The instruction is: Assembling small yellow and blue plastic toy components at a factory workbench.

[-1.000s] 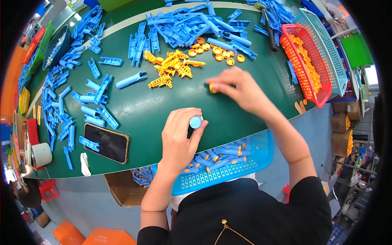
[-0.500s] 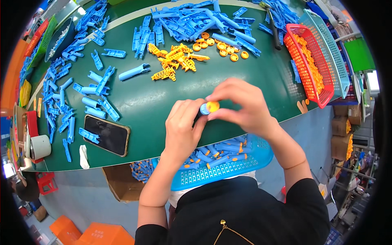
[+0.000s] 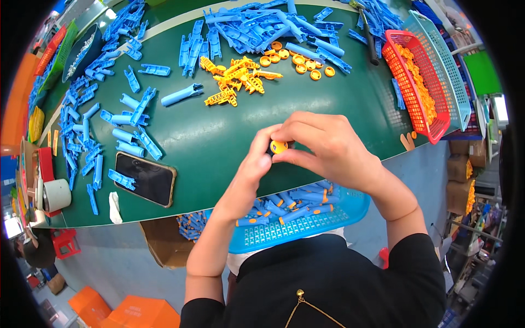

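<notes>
Above the table's near edge, my left hand (image 3: 254, 165) is closed around a blue plastic tube, which my fingers almost wholly hide. A round orange cap (image 3: 279, 147) sits at the tube's upper end, facing up. My right hand (image 3: 331, 143) pinches this cap between thumb and fingers, so both hands meet at it. Beyond them lie a small heap of yellow-orange toothed inserts (image 3: 240, 75) and several loose orange caps (image 3: 315, 75). One blue tube (image 3: 181, 95) lies alone left of the inserts.
Blue half-shells (image 3: 246, 27) are heaped at the back, more at the left. A phone (image 3: 145, 179) lies front left. At the right stand a red basket (image 3: 395, 63) of orange parts and a hammer (image 3: 369, 41). A blue basket (image 3: 301, 228) of capped tubes sits at my lap.
My right hand has come in closer around the orange cap, and my left hand's fingers have risen around the tube. The blue below the cap is now hidden.
</notes>
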{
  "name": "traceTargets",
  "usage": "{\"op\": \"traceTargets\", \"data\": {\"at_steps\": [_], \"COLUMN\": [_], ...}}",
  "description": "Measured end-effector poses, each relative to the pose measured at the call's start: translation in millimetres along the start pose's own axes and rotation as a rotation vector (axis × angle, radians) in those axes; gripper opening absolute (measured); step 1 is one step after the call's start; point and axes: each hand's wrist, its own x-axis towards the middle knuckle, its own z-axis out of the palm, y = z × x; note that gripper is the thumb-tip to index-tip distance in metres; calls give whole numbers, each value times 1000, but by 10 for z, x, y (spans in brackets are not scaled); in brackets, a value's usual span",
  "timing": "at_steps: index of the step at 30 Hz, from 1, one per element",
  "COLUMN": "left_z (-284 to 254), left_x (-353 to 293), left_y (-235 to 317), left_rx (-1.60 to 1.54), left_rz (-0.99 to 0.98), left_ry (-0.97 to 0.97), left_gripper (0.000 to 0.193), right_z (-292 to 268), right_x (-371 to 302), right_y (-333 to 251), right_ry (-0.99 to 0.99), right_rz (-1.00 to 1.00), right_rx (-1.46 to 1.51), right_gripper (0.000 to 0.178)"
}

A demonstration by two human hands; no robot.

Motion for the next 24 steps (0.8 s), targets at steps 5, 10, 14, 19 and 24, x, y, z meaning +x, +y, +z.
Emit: {"op": "traceTargets", "data": {"at_steps": [5, 10, 14, 19, 24], "left_z": [69, 77, 93, 107, 64], "left_x": [49, 65, 123, 107, 121], "left_y": [-54, -123, -224, -136, -157], "left_rx": [-28, -8, 189, 259, 298], "left_rz": [-114, -86, 30, 89, 118], "left_ry": [-40, 20, 65, 62, 45], "left_gripper": [59, 51, 45, 47, 53], "right_z": [-66, -86, -92, -66, 73], "right_x": [46, 92, 116, 79, -37], "right_y": [16, 15, 45, 5, 121], "right_ry": [-53, -69, -63, -60, -3], "right_rz": [10, -20, -15, 49, 37], "right_rx": [48, 71, 113, 127, 79], "right_gripper": [24, 21, 19, 18, 21]}}
